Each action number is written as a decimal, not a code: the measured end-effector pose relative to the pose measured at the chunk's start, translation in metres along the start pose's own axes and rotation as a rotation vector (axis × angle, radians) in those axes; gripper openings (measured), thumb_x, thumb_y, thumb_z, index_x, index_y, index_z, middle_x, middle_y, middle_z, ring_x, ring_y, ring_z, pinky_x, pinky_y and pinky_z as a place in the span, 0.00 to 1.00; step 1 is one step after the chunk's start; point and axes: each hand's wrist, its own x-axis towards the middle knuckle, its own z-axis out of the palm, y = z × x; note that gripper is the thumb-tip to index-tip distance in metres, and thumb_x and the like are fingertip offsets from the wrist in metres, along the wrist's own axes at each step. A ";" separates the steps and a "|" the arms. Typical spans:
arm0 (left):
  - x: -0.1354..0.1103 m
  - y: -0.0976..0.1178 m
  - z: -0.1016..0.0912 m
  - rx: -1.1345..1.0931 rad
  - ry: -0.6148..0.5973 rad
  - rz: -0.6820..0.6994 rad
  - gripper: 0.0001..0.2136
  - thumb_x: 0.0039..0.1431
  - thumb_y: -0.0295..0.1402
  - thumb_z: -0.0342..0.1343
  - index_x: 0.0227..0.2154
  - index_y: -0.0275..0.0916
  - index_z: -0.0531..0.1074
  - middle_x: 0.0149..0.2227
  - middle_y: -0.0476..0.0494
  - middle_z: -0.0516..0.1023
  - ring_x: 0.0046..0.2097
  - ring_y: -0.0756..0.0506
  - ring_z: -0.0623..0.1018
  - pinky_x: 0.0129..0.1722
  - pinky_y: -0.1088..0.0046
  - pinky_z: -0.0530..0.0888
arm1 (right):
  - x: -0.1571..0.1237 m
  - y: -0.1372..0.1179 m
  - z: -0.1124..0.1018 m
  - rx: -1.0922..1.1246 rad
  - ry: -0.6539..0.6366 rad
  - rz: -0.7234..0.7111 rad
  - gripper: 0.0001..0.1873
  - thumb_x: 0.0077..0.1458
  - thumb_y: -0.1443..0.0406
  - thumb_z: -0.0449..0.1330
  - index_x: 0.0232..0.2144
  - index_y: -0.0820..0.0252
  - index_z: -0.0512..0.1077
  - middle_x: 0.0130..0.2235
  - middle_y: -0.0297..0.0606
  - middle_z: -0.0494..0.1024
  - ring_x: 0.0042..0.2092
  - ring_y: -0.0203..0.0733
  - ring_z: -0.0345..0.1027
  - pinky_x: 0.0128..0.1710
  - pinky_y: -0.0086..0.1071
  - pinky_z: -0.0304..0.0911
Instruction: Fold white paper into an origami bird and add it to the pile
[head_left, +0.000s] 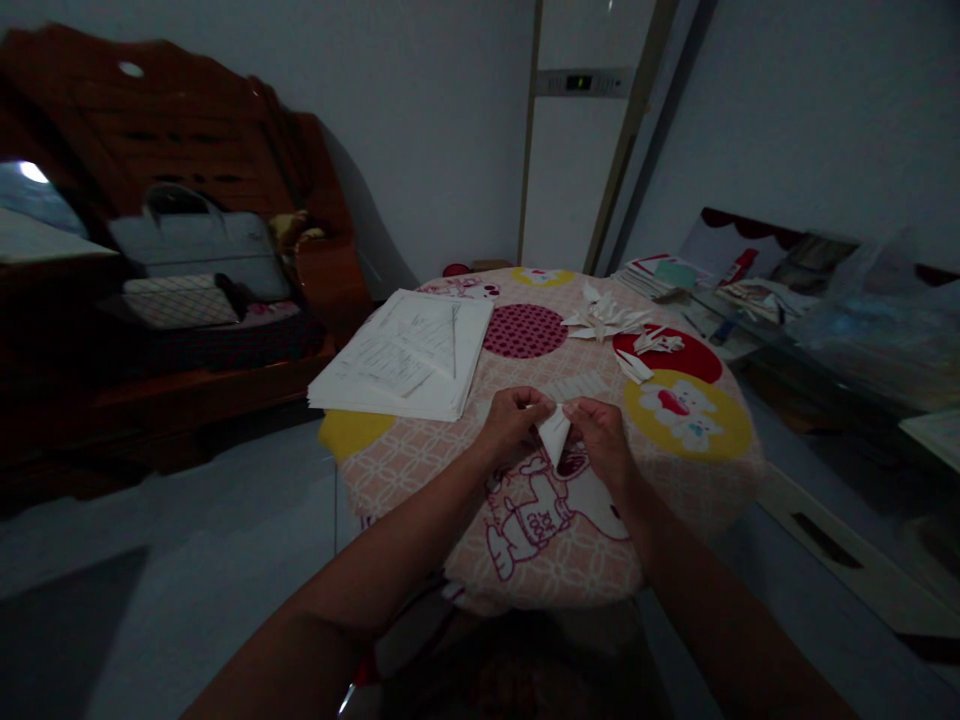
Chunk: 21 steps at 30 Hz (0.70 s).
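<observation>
A small folded piece of white paper (555, 437) hangs point-down between my two hands, above the near half of the round table. My left hand (514, 422) pinches its upper left corner. Thumb and fingers of my right hand (602, 432) close on its upper right edge. Just behind the hands lie several narrow white paper pieces (576, 385) on the cloth. Farther right sit a heap of folded white paper shapes (604, 315) and a smaller folded paper shape (636, 367).
A stack of printed paper sheets (390, 392) lies at the table's left. The patterned tablecloth (600, 575) hangs over the near edge. Right of the table, a glass-topped stand (780, 350) carries papers and a plastic bag (870, 320). A wooden bench (319, 270) with bags stands left.
</observation>
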 end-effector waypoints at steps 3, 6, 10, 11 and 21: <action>0.000 0.002 0.001 0.055 0.010 0.065 0.12 0.42 0.38 0.65 0.21 0.34 0.71 0.20 0.51 0.70 0.22 0.53 0.67 0.24 0.77 0.64 | 0.000 0.004 -0.001 -0.039 -0.001 -0.053 0.14 0.52 0.56 0.64 0.23 0.60 0.74 0.21 0.29 0.69 0.22 0.32 0.59 0.23 0.26 0.56; -0.002 0.006 0.003 0.246 0.037 0.181 0.10 0.44 0.37 0.63 0.21 0.35 0.72 0.21 0.50 0.71 0.25 0.52 0.68 0.26 0.77 0.64 | 0.001 0.007 -0.001 -0.037 0.003 -0.047 0.15 0.51 0.55 0.65 0.23 0.60 0.73 0.21 0.29 0.69 0.23 0.32 0.60 0.23 0.27 0.57; -0.005 0.010 0.006 0.353 0.075 0.223 0.06 0.45 0.33 0.60 0.22 0.35 0.73 0.23 0.49 0.73 0.27 0.51 0.70 0.27 0.77 0.65 | 0.000 0.003 0.000 0.024 0.018 0.024 0.15 0.48 0.56 0.65 0.20 0.60 0.72 0.19 0.29 0.69 0.21 0.33 0.60 0.22 0.27 0.57; -0.005 0.010 0.006 0.336 0.080 0.203 0.06 0.45 0.33 0.60 0.22 0.35 0.73 0.23 0.49 0.73 0.26 0.51 0.70 0.26 0.77 0.64 | 0.000 0.002 0.001 0.046 0.029 0.032 0.14 0.47 0.56 0.65 0.20 0.60 0.73 0.19 0.29 0.69 0.21 0.33 0.59 0.22 0.27 0.57; -0.001 0.005 0.000 -0.066 -0.015 -0.069 0.16 0.39 0.42 0.68 0.20 0.36 0.69 0.15 0.49 0.71 0.16 0.53 0.67 0.19 0.77 0.63 | 0.003 0.002 0.002 0.164 0.064 0.034 0.13 0.45 0.57 0.67 0.19 0.59 0.71 0.20 0.30 0.70 0.22 0.34 0.59 0.24 0.29 0.58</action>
